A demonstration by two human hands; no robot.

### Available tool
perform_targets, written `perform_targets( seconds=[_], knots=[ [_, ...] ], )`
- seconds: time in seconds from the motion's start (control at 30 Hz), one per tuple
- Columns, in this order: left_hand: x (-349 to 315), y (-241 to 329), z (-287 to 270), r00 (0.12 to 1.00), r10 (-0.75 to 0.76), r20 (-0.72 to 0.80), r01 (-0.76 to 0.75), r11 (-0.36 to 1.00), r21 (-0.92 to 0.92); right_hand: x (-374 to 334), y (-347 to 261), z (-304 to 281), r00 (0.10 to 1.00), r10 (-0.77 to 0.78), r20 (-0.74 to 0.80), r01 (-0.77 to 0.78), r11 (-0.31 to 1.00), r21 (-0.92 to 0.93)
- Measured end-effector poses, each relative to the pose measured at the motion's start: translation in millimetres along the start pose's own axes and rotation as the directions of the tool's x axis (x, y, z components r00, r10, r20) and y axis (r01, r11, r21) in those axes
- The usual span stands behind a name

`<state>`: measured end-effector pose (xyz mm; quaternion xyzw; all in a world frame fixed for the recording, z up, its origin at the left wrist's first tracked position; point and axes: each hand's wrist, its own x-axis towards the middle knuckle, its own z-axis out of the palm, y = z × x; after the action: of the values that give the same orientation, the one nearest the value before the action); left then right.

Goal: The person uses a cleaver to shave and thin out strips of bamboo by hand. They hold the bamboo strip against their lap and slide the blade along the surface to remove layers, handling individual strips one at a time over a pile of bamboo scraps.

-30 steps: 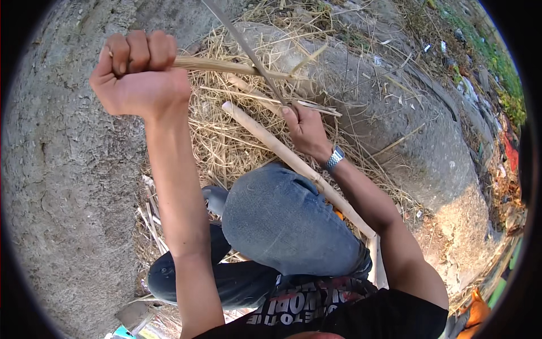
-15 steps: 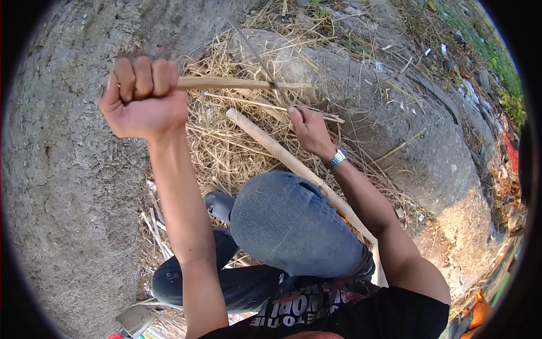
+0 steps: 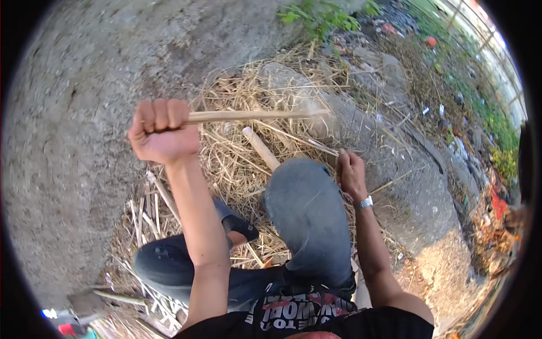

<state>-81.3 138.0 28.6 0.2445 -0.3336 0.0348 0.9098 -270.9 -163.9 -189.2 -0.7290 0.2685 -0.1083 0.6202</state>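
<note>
My left hand (image 3: 162, 130) is raised at the left, its fist closed round one end of a pale wooden stick (image 3: 254, 114). The stick points level to the right, and its far end is blurred. Lower and to the right, beside my raised knee, my right hand (image 3: 352, 174) is closed on a long thin knife, whose blade is smeared by motion. A thin light strip of wood (image 3: 296, 138) runs up to this hand's fingers. Below the stick, a thicker peeled pole (image 3: 260, 148) slants down and passes behind my knee.
Curly wood shavings (image 3: 226, 164) cover the ground ahead of me. A rough grey wall or rock face (image 3: 73, 158) rises at the left, and a large boulder (image 3: 409, 169) lies at the right. Several cut sticks (image 3: 164, 195) lie near my folded leg. Litter and green plants (image 3: 322, 17) show farther off.
My right hand has drawn down and to the right, away from the stick, and the blade no longer shows clearly. The left fist keeps the stick level. The view has shifted.
</note>
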Motion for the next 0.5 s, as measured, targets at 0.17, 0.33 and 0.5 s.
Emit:
perform_targets(
  seconds=[0.17,0.33,0.5],
  knots=[
    [-48,127,48,0.944,0.330,0.031,-0.327,0.943,-0.069,-57,-102,-57,0.968,-0.245,-0.051,0.250,0.960,0.126],
    [-142,169,103,0.810,0.530,-0.249,-0.577,0.797,-0.180,-141,-177,-42,0.897,-0.441,0.021,0.405,0.840,0.361],
    [-228,208,144,0.757,0.535,-0.375,-0.634,0.741,-0.223,-225,-225,20,0.876,-0.454,0.162,0.293,0.768,0.569]
  ],
)
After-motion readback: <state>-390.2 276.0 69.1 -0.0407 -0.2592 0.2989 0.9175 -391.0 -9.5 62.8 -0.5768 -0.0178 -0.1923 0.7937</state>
